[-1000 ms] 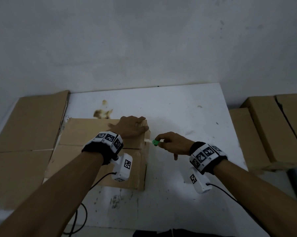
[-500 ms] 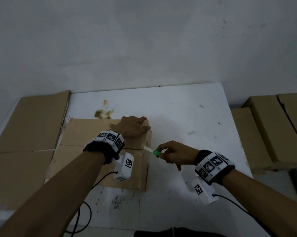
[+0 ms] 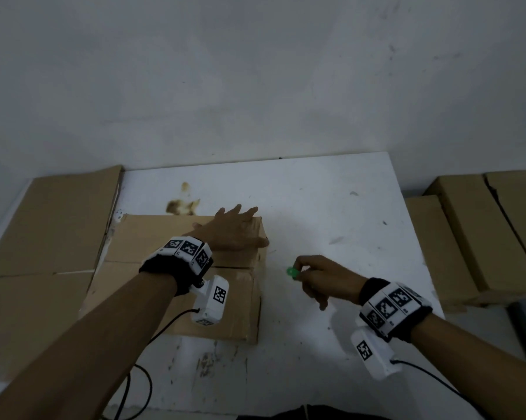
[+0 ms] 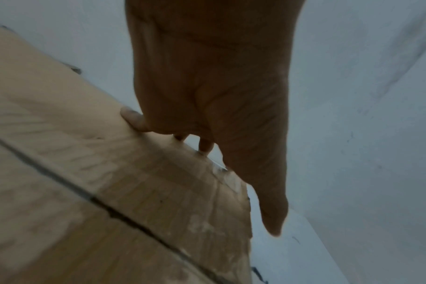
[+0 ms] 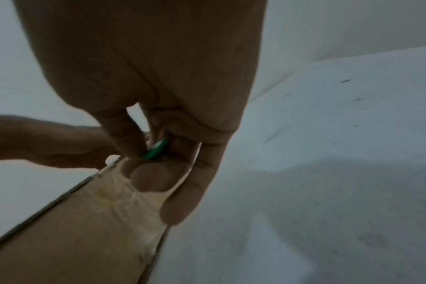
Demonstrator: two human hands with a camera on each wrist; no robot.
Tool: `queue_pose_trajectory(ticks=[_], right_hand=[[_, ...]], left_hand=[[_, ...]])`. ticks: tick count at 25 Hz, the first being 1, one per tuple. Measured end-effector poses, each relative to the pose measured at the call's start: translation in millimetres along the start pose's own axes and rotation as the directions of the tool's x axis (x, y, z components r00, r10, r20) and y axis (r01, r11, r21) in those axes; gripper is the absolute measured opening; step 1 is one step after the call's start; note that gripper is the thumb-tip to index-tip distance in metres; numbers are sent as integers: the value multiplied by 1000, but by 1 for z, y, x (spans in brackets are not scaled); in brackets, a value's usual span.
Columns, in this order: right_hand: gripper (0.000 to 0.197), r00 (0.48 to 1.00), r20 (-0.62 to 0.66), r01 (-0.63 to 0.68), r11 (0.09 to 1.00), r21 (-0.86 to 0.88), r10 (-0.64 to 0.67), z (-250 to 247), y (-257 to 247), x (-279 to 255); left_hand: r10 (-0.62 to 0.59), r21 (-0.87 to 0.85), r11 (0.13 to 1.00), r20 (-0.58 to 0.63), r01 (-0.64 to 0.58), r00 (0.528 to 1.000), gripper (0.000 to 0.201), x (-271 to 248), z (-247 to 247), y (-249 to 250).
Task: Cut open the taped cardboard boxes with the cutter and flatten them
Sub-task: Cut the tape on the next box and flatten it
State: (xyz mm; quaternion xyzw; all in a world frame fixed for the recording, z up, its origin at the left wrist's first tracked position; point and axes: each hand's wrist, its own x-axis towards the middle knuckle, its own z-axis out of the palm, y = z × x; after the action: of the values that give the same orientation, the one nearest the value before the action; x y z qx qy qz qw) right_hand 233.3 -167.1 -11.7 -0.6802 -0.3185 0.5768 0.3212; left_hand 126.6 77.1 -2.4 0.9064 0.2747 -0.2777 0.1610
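Observation:
A brown cardboard box lies on the white table, with a seam across its top. My left hand rests flat on the box's far right corner, fingers straight and reaching past the edge. My right hand hovers to the right of the box, clear of its side, and pinches a small green cutter between thumb and fingers. The blade is not visible. Crinkled tape shows on the box's end face.
Flat cardboard sheets lie left of the box, reaching the table's left edge. More cardboard boxes stand off the table's right side. A brown stain marks the table behind the box. Cables hang at the near edge.
My right hand has pulled the cutter away from the box's right edge, toward me and to the right. My left hand's fingers have straightened and slid farther over the box's far corner.

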Motion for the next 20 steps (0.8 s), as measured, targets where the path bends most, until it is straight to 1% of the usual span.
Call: queue_pose_trajectory(ticks=[2,3,5,6,8,10,11,13,15,16,18,20], right_hand=[[24,994,-107,-9,996,88,19,-1,-12,6],[24,989,-140,-19,987,162,42,2,-19,9],[21,983,-154,-40,939,343,98,12,-36,16],[23,982,-149,-45,915,401,113,19,-43,19],[30,984,-152,-24,916,400,92,34,-54,30],[25,977,-208,28,942,334,45,51,-61,40],[27,967,-249,39,947,317,44,56,-62,43],[33,949,-308,34,943,330,74,63,-64,49],[33,945,-300,0,920,391,128,66,-67,51],[30,944,-289,-11,894,448,157,66,-68,51],[16,942,-271,-16,830,557,200,63,-74,50],[7,937,-255,-39,798,601,238,60,-80,53]], left_hand=[[6,-4,1000,-11,-6,1000,130,0,3,-5],[18,-14,1000,-19,-18,1000,128,-4,4,-6],[32,-80,996,-51,-36,998,120,-24,-1,-11],[46,-130,990,-71,-54,996,118,-33,-1,-14],[90,-188,976,-106,-109,990,115,-52,2,-25],[131,-137,980,-109,-145,985,118,-67,13,-35],[146,-104,982,-98,-156,984,123,-71,21,-38],[165,-34,985,-88,-168,982,136,-74,35,-42],[172,2,985,-94,-172,981,142,-74,42,-46],[177,11,984,-94,-176,980,143,-73,44,-46],[188,24,982,-99,-186,977,142,-71,44,-46],[192,33,981,-134,-189,972,139,-71,45,-47]])
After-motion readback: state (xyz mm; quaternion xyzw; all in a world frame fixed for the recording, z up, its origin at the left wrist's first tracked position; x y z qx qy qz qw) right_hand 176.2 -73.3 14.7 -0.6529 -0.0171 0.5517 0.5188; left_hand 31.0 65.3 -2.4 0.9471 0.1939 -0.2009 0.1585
